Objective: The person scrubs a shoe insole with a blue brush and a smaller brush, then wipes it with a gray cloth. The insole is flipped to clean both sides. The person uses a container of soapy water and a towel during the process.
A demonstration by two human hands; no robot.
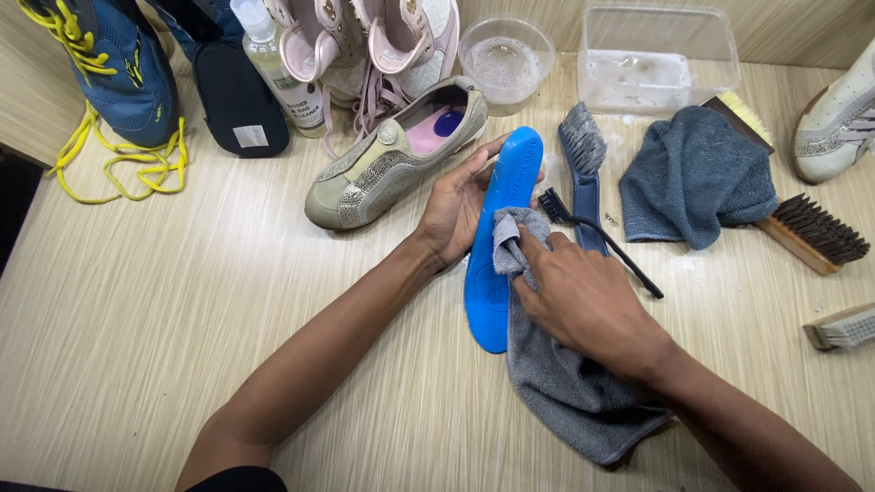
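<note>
Your left hand [456,208] grips the blue insole [497,246] tilted on edge on the tabletop [182,301], right hand [583,296] fingers clenching the grey cloth [556,383] against it; excess pressure could slip the insole into the brushes [583,173].

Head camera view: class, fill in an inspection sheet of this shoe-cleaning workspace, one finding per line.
Surface: pale wood-grain table, white specks near the tubs.
Job's things: blue insole; grey cloth pressed on it.
Clutter: beige shoe, blue sneaker, pink shoes, cleaner bottle, two clear tubs, blue brush, black brush, wooden brush, folded grey towel.
Grippers: left hand holds the insole; right hand holds the cloth.
Cables: nothing seen; loose yellow laces.
Surroundings: wood-panel wall.
</note>
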